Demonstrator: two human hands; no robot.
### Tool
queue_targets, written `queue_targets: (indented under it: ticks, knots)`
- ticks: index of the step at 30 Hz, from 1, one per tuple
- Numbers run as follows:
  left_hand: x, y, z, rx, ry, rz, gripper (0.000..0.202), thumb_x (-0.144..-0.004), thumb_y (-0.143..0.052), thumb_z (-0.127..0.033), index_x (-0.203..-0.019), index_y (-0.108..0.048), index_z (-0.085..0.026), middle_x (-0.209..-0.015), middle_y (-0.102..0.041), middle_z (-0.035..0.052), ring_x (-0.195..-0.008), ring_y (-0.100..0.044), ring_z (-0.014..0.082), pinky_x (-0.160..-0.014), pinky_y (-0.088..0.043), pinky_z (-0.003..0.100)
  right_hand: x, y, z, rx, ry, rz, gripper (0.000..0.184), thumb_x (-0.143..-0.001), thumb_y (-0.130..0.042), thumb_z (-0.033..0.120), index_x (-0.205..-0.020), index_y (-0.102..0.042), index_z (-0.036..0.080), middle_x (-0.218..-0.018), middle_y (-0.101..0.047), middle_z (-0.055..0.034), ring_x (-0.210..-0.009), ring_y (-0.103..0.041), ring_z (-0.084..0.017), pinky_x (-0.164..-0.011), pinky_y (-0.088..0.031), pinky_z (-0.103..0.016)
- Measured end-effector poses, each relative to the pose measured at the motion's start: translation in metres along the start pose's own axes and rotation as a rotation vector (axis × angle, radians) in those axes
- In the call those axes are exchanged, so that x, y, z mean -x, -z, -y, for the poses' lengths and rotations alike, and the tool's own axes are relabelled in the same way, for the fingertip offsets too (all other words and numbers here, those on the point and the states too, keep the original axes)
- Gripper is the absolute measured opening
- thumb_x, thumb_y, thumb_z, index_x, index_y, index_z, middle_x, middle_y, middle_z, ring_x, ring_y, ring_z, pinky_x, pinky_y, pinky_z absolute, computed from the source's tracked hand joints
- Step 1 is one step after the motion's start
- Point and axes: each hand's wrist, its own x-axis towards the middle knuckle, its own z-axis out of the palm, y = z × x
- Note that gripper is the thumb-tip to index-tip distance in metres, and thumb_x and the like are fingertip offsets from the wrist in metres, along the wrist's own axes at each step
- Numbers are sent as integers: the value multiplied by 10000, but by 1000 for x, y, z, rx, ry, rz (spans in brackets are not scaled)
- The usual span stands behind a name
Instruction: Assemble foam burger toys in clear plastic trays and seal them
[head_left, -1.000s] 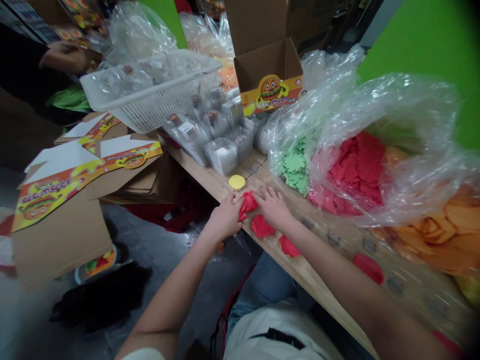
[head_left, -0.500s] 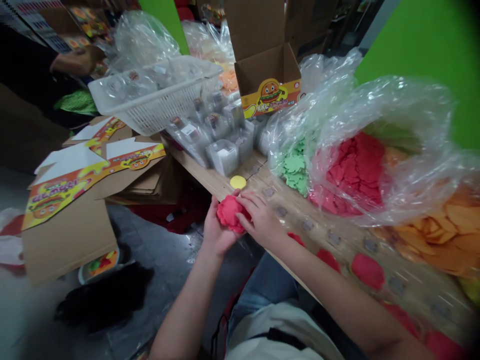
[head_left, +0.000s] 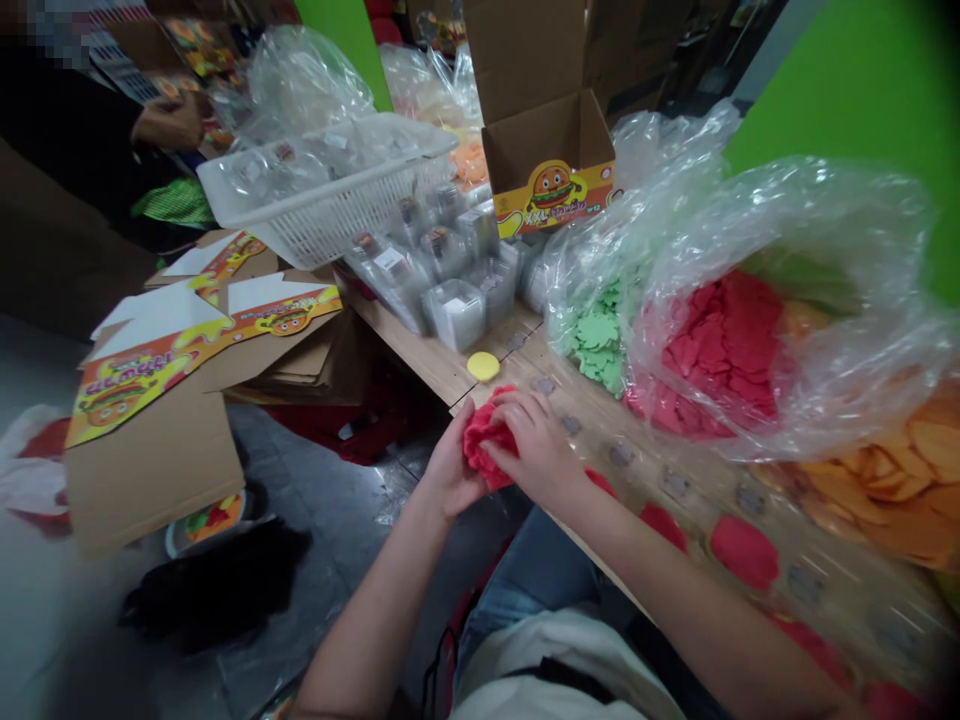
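Observation:
My left hand [head_left: 450, 470] is closed around a stack of red wavy-edged pieces [head_left: 480, 445], soft-looking and thin. The stack is tilted, with its ruffled edges showing. From the right side, my right hand [head_left: 536, 440] bends over the stack, its thumb and fingers on the pieces and partly hiding them. Just beyond the hands, a yellow disc [head_left: 483, 366] lies on the table [head_left: 525, 352]. More red pieces [head_left: 744, 551] lie along the table edge by my right forearm.
Clear bags hold green pieces [head_left: 598, 345], red pieces [head_left: 724, 350] and orange pieces [head_left: 892, 480]. Clear plastic containers [head_left: 456, 312] stand before a white basket [head_left: 337, 200] and an open carton [head_left: 551, 190]. Flattened cardboard [head_left: 157, 450] sits left. Another person's hand [head_left: 171, 122] is behind.
The red stack has turned from facing up to a tilted, edge-on position in my left hand. Both hands have shifted slightly right, and the whole view has moved a little too.

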Motion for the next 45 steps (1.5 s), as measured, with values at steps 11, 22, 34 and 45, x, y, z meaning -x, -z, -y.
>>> queue_targets:
  ticks: [11, 22, 34, 45]
  knots:
    - [-2, 10, -1, 33, 35, -13, 263, -865, -425, -290, -916, -585, -88, -751, -661, 74, -670, -639, 145, -649, -527, 253, 7, 18, -5, -14, 416, -10, 144, -828, -488, 173, -916, -602, 188, -1097, -590, -64, -1103, -475, -200, -929, -408, -382]
    - [11, 20, 6, -168, 203, 365, 523, -799, -517, -432, -1206, -464, -108, -1139, -575, 172, -1027, -558, 317, -803, -475, 446, 11, 36, -19, -738, -416, 19, 180, -818, -500, 274, -958, -546, 171, -846, -628, -29, -761, -599, -127, -678, -495, -257]
    - [-2, 31, 8, 55, 175, -62, 269, -773, -397, -220, -829, -595, -47, -689, -662, 99, -624, -632, 169, -607, -516, 271, 26, 45, 5, -114, 510, 27, 297, -794, -524, 99, -1073, -558, 196, -1001, -643, -48, -972, -556, -166, -860, -441, -341]
    - [7, 24, 5, -119, 180, 87, 339, -852, -473, -294, -1086, -545, -60, -892, -668, 146, -789, -651, 227, -723, -522, 391, 6, 56, 10, -352, 332, 221, 209, -829, -501, 149, -1019, -565, 205, -955, -645, -9, -924, -570, -109, -837, -450, -251]
